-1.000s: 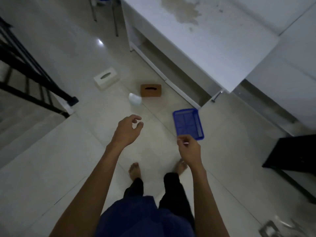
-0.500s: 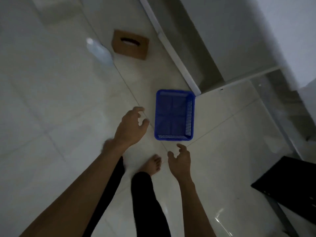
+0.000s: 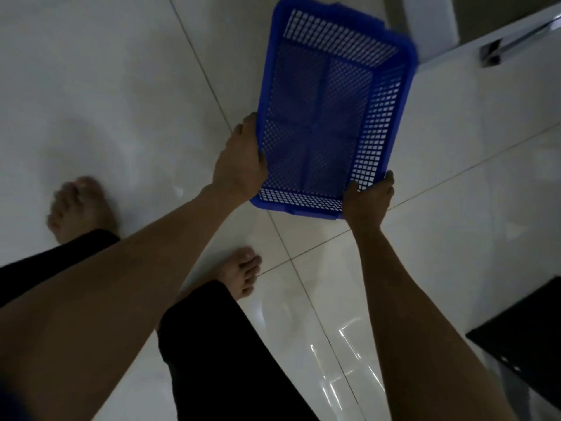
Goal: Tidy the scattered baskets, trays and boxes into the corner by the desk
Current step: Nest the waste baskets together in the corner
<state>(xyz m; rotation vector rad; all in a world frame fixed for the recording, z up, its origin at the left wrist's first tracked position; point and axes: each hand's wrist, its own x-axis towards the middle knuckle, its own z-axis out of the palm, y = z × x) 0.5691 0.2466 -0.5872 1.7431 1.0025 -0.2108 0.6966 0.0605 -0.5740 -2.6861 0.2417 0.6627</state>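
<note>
A blue mesh basket [image 3: 321,95] fills the upper middle of the head view, empty, its near end tilted toward me. My left hand [image 3: 241,161] grips the basket's left rim near the front corner. My right hand [image 3: 367,202] holds the front right corner, fingers curled over the rim. Whether the basket still touches the white tile floor [image 3: 106,86] is unclear. The white desk's leg [image 3: 431,22] and edge [image 3: 516,65] lie just beyond the basket at the top right.
My bare feet [image 3: 82,205] stand on the floor below the basket, with dark trouser legs. A black piece of furniture [image 3: 528,338] sits at the lower right. A metal handle [image 3: 516,41] shows on the white desk front.
I have bent down close to the floor. Both hands, open above the basket half a second ago, now grip its near end. The brown box and the other items have left the view.
</note>
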